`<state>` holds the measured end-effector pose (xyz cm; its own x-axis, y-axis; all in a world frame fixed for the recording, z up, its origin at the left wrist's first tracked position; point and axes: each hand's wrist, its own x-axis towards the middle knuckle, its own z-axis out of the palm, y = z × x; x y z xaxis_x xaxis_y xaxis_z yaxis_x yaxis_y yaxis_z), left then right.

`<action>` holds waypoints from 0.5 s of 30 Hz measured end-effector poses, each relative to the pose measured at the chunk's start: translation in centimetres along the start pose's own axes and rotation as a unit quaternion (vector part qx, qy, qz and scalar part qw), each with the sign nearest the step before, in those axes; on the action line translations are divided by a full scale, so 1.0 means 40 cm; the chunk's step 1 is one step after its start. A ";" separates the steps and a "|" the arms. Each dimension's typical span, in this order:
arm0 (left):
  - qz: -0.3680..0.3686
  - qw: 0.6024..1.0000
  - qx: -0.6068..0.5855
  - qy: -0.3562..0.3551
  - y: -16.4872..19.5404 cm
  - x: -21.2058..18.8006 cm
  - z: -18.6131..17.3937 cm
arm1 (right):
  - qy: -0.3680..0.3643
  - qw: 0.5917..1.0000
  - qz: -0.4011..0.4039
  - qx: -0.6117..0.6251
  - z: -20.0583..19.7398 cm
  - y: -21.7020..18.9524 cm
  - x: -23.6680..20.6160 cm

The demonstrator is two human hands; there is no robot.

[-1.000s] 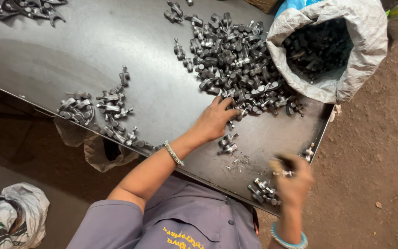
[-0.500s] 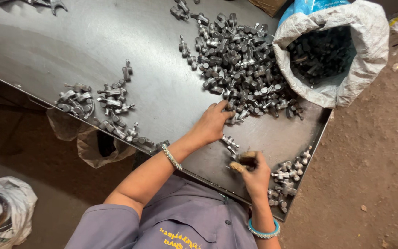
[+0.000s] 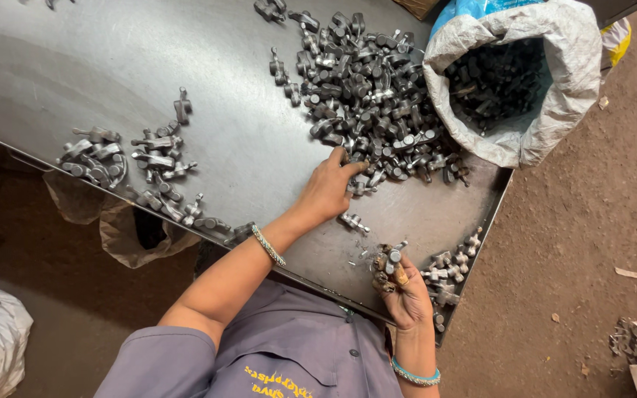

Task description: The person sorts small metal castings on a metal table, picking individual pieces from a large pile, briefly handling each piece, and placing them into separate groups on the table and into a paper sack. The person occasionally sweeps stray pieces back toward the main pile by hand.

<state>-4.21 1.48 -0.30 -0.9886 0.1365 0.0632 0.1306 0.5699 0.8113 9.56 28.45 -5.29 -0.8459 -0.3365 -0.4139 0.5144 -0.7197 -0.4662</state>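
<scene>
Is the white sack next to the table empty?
No, the sack stands open and dark metal parts fill its inside, beside the pile on the table.

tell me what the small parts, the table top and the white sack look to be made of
Small parts: likely forged or cast steel, dull grey with bright machined ends. Table top: sheet metal, smooth, with a soft sheen and a thin folded edge. White sack: apparently woven plastic, matte and creased, with a blue liner at its mouth.
</scene>
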 end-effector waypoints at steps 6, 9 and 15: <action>-0.023 0.999 -0.035 -0.033 0.007 -0.002 0.009 | 0.051 0.998 -0.022 -0.020 -0.011 -0.002 0.010; -0.059 0.993 -0.059 -0.083 0.019 -0.026 0.016 | 0.111 0.989 -0.059 -0.081 0.003 -0.018 0.016; -0.019 0.982 -0.187 0.012 0.017 -0.112 0.032 | 0.130 0.927 -0.157 -0.315 0.129 -0.032 0.029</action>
<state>0.40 2.30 -0.77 -0.9944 0.0983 0.0382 0.0607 0.2367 0.9697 7.18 25.84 -1.14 -0.9476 0.0471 -0.3161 0.2975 -0.2315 -0.9263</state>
